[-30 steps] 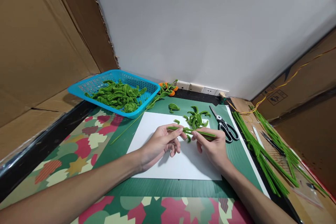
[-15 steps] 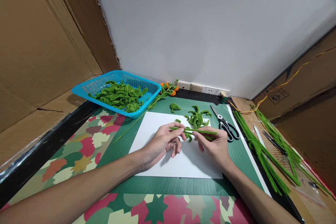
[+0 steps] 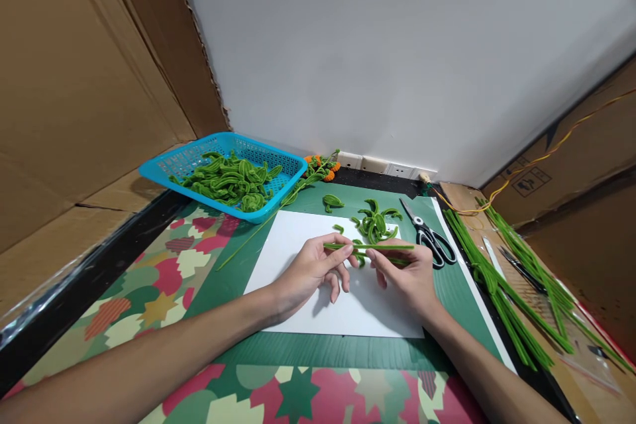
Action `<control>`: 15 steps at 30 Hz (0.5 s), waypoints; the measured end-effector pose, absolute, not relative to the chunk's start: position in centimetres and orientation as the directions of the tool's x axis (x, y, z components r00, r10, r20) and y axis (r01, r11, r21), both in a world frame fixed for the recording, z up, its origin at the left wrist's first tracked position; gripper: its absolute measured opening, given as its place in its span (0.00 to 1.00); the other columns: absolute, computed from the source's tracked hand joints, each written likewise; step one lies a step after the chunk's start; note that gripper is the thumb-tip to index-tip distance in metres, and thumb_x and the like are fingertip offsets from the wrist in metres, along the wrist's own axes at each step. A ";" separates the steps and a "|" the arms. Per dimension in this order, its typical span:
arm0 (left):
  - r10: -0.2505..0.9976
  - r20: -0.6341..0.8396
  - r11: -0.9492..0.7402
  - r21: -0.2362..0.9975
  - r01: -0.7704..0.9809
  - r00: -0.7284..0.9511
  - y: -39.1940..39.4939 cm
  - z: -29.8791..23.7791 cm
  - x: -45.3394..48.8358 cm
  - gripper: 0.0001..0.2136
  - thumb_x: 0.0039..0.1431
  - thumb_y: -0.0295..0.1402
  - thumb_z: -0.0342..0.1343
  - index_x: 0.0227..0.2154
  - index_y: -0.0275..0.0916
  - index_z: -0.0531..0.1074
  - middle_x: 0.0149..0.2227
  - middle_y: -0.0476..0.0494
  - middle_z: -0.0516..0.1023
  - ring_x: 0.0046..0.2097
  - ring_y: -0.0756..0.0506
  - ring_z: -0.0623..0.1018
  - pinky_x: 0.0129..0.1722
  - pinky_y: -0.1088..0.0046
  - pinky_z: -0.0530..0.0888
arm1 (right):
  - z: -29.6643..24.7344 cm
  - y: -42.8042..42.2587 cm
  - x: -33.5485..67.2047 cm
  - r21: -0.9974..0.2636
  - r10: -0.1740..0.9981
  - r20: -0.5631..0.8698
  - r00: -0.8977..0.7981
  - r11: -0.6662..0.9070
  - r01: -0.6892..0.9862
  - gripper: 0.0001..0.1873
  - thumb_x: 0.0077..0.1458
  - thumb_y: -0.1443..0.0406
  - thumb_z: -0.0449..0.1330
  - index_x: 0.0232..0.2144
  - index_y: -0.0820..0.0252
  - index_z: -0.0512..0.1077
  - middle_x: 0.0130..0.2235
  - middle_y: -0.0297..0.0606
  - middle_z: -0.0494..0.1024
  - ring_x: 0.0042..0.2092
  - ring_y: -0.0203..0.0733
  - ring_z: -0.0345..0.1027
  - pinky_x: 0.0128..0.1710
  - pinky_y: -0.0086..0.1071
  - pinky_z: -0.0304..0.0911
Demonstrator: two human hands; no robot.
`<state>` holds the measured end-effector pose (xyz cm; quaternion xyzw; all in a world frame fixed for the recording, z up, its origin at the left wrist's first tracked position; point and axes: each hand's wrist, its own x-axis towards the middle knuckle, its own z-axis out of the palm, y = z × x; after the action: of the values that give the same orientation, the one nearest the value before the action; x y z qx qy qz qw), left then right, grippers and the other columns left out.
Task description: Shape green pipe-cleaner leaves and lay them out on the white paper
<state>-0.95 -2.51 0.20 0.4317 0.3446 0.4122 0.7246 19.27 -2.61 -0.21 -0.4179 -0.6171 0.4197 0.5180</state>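
Above one sheet (image 3: 338,321), one stem (image 3: 382,247) is pinched in the left hand (image 3: 318,266); other stems (image 3: 397,261), too overlapped to count, are pinched in the right hand (image 3: 410,275). One pair of scissors (image 3: 418,221) is laid nearby.

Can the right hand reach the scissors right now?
Probably yes: the scissors lie close beside the right hand, nothing visible on top, though its grip on the green stems may hinder it.

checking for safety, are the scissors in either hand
No, the scissors lie on the green mat while the left hand and right hand hold green stems.
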 end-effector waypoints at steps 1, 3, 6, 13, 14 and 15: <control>0.896 -0.145 0.289 0.908 -0.303 0.419 -2.5 0.2 -1.0 0.18 0.62 0.45 0.67 0.41 0.35 0.72 0.35 0.45 0.78 0.24 0.51 0.78 0.15 0.80 0.73 | -0.3 -2.6 19.3 -0.955 0.953 0.285 -0.107 0.292 0.059 0.10 0.58 0.60 0.71 0.30 0.61 0.81 0.27 0.37 0.79 0.18 0.33 0.65 0.16 0.29 0.63; 0.896 -0.159 0.307 0.896 -0.320 0.415 -2.5 0.3 -1.1 0.17 0.64 0.45 0.66 0.40 0.35 0.72 0.35 0.46 0.77 0.24 0.52 0.77 0.16 0.81 0.73 | -0.6 -2.7 19.4 -0.960 0.953 0.277 -0.122 0.280 0.009 0.10 0.54 0.60 0.74 0.35 0.61 0.82 0.33 0.39 0.83 0.19 0.34 0.69 0.16 0.30 0.68; 0.886 -0.190 0.357 0.863 -0.359 0.423 -2.4 0.5 -1.3 0.16 0.64 0.44 0.66 0.38 0.36 0.70 0.35 0.47 0.76 0.25 0.53 0.77 0.16 0.82 0.73 | -0.7 -2.7 19.6 -0.965 0.943 0.264 -0.201 0.258 -0.054 0.22 0.51 0.63 0.77 0.49 0.57 0.80 0.38 0.40 0.84 0.23 0.37 0.74 0.20 0.31 0.73; 0.863 -0.199 0.371 0.874 -0.314 0.464 -2.6 0.9 -1.1 0.17 0.63 0.44 0.67 0.37 0.35 0.72 0.32 0.48 0.76 0.22 0.54 0.75 0.14 0.83 0.70 | -0.4 -2.4 19.5 -0.975 0.940 0.209 -0.271 0.179 -0.131 0.26 0.53 0.60 0.77 0.52 0.55 0.77 0.36 0.37 0.82 0.22 0.34 0.73 0.19 0.27 0.71; 0.864 -0.192 0.359 0.883 -0.303 0.466 -2.6 0.8 -1.1 0.17 0.63 0.44 0.67 0.37 0.34 0.72 0.32 0.48 0.76 0.21 0.54 0.75 0.14 0.83 0.70 | -0.4 -2.3 19.5 -0.975 0.936 0.214 -0.279 0.186 -0.122 0.25 0.52 0.60 0.77 0.51 0.56 0.78 0.35 0.37 0.82 0.22 0.34 0.73 0.19 0.27 0.70; 0.866 -0.184 0.349 0.889 -0.297 0.465 -2.6 0.7 -1.0 0.17 0.63 0.45 0.67 0.37 0.34 0.73 0.32 0.47 0.77 0.21 0.54 0.75 0.14 0.83 0.69 | -0.4 -2.3 19.5 -0.972 0.931 0.229 -0.285 0.205 -0.112 0.23 0.52 0.61 0.77 0.49 0.56 0.80 0.35 0.37 0.82 0.22 0.34 0.73 0.19 0.27 0.70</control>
<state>-1.03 -2.61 0.71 0.4174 0.3404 0.3891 0.7473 19.52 -2.33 -0.44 -0.3405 -0.6010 0.5305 0.4914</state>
